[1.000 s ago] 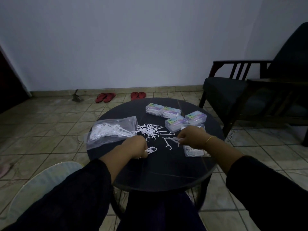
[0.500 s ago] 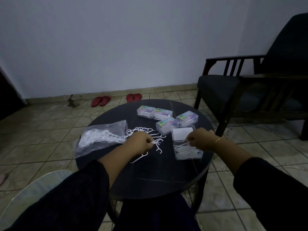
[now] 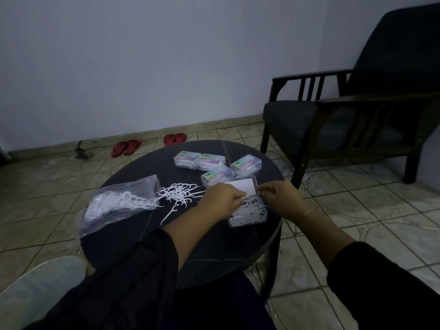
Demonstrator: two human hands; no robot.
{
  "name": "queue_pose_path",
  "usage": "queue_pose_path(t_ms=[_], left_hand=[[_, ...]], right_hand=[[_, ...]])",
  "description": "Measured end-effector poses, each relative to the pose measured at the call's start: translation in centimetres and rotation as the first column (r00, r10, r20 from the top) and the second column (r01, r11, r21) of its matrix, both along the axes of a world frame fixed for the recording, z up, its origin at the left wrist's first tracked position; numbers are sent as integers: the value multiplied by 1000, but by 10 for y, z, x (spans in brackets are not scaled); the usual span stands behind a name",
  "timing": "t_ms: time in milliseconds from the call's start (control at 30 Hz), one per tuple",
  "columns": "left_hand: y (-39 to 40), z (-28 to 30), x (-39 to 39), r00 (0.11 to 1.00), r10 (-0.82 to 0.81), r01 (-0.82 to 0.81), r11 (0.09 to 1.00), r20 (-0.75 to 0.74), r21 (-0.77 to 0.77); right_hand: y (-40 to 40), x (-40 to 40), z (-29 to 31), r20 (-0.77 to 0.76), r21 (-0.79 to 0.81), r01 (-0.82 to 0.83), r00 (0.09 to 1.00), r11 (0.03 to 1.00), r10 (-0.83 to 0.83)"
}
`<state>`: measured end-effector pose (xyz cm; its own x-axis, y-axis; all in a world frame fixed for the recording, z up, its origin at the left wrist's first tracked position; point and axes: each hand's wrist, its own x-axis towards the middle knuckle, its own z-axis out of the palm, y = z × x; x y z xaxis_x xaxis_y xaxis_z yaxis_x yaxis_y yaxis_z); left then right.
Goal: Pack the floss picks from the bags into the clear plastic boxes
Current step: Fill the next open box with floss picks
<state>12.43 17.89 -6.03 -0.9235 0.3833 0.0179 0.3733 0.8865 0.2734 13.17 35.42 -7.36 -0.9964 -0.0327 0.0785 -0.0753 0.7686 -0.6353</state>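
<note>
Left hand (image 3: 220, 198) & right hand (image 3: 279, 198) overlap the open clear box (image 3: 250, 213), hiding its near-left rim and whatever the fingertips pinch; grip cannot be told. Picks inside the box and in the plastic bag (image 3: 114, 206) merge into white tangles, too small to count; labels on the four closed boxes (image 3: 214, 166) are illegible. Armchair (image 3: 357, 110) is cut off at right edge, pale round object (image 3: 35, 287) at lower left.

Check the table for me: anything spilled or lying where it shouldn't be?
Yes. Loose floss picks lie spilled in a tangle at the mouth of the plastic bag, and one stray pick lies apart, nearer the person. The closed boxes look tidy.
</note>
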Motion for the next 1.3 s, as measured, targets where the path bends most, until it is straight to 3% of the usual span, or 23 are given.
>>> queue_pose_path(t_ms=[133,233,400,500,700,867,1033,1167,1300], left_hand=[[-1,-16,11,987,37,-29,998,-157,58],[-4,-30,33,954,183,-159,980,-236,117],[2,-47,60,911,411,-404,903,-21,148],[7,-51,61,918,395,-397,912,33,101],[9,-51,58,944,327,-327,945,-55,3],[7,-47,55,963,267,-267,964,-40,-12],[-6,-47,55,967,246,-243,969,-74,45],[-32,-45,59,951,291,-281,955,-108,96],[-74,-47,65,916,386,-380,922,-112,72]], right_hand=[[-4,9,-18,-102,-57,12,995,998,-18],[-10,19,-38,-207,-33,104,972,994,-108],[-32,35,-52,-125,11,221,968,975,-217],[-42,43,-49,-18,106,201,980,974,-200],[-50,50,-46,9,190,77,997,979,-80],[-50,50,-47,-65,290,39,998,956,-21],[-48,51,-42,-116,236,100,991,967,-74],[-48,49,-39,-189,199,175,972,964,-137],[-65,50,-36,-318,223,131,947,966,-55]])
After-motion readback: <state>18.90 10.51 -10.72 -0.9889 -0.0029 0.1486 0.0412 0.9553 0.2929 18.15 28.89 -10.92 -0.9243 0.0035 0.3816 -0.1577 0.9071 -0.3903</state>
